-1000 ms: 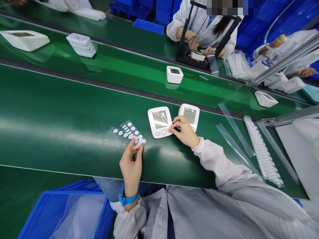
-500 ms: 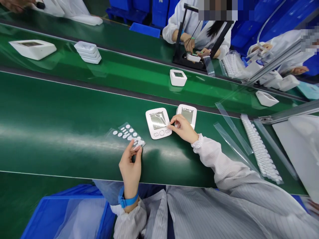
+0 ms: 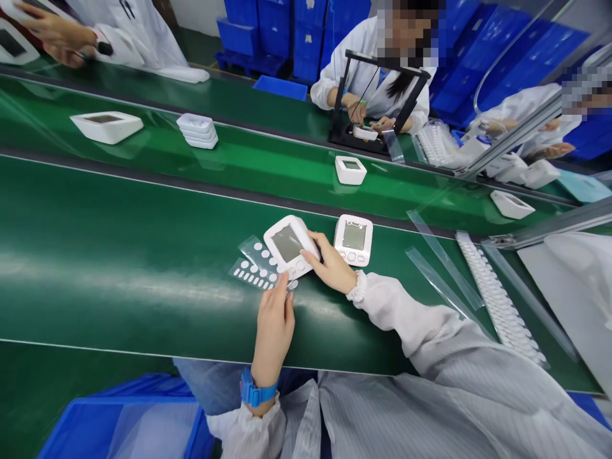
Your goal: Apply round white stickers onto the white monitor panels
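My right hand (image 3: 335,264) grips the right side of a white monitor (image 3: 287,242) with a grey display, which looks like a blood pressure monitor. Its near edge tilts over the clear sticker sheets (image 3: 255,274), dotted with white round and oval stickers. At the sheets' right end, my left hand (image 3: 275,319) has its fingertips by the monitor's lower edge; a sheet's end lies between fingers and thumb, partly hidden. A second white monitor (image 3: 354,239) lies flat on the green work surface, just right of my right hand.
Clear plastic strips (image 3: 442,280) and a long row of white pieces (image 3: 500,299) lie to the right. Beyond a dark rail, a green belt (image 3: 268,159) carries white housings (image 3: 350,170) and stacked trays (image 3: 197,131). Co-workers sit across; a blue bin (image 3: 129,414) stands below left.
My right hand has taken hold of the nearer monitor and moved it left, tilted, over the sticker sheets. The clear film on its display no longer shows. My left hand has shifted right.
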Available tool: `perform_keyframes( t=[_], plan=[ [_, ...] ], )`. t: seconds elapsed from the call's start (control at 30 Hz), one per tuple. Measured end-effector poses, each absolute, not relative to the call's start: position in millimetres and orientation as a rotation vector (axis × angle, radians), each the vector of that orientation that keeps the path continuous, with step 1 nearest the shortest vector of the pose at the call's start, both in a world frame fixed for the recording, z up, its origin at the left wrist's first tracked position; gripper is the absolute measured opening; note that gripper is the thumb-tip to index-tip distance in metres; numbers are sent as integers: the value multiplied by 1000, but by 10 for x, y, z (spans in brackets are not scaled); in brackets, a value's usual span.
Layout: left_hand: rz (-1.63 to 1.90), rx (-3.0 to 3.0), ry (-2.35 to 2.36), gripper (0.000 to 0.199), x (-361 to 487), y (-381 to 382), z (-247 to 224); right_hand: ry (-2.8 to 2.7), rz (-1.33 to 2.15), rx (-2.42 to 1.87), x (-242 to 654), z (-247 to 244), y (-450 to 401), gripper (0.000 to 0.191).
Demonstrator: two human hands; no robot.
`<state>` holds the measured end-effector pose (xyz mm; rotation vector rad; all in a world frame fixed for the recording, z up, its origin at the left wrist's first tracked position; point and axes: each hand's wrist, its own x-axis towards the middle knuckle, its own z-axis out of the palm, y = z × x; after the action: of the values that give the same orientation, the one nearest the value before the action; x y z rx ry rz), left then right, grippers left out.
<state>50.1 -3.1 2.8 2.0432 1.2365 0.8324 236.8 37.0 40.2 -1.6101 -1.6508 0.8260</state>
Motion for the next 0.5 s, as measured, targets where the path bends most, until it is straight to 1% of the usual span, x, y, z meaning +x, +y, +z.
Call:
perform_keyframes(
  t=[0.07, 0.17, 0.23, 0.3, 0.37, 0.4, 0.47, 0.5],
  plan=[
    [816, 1974, 1262, 47, 477, -35, 12, -1591, 1052, -1495, 2281, 518, 520, 46],
    [844, 1883, 1274, 47, 435, -58, -7, -1425, 1335, -1485, 2302, 691, 945, 33],
    [873, 1828, 1286, 47, 411, -78, -26, -1307, 1441, -1537, 2427, 782, 1339, 25],
    [872, 1785, 1303, 48, 393, -91, -48, -1209, 1441, -1581, 2630, 833, 1779, 24],
    [853, 1760, 1302, 48, 380, -92, -63, -1134, 1281, -1628, 2895, 821, 2221, 28],
    [843, 1753, 1296, 48, 375, -90, -67, -1105, 1137, -1680, 3043, 788, 2428, 31],
    [820, 1750, 1283, 49, 368, -80, -65, -1167, 564, -1944, 3354, 682, 2781, 33],
    [811, 1749, 1280, 49, 366, -75, -62, -1193, 335, -2094, 3508, 620, 2918, 36]
  ],
)
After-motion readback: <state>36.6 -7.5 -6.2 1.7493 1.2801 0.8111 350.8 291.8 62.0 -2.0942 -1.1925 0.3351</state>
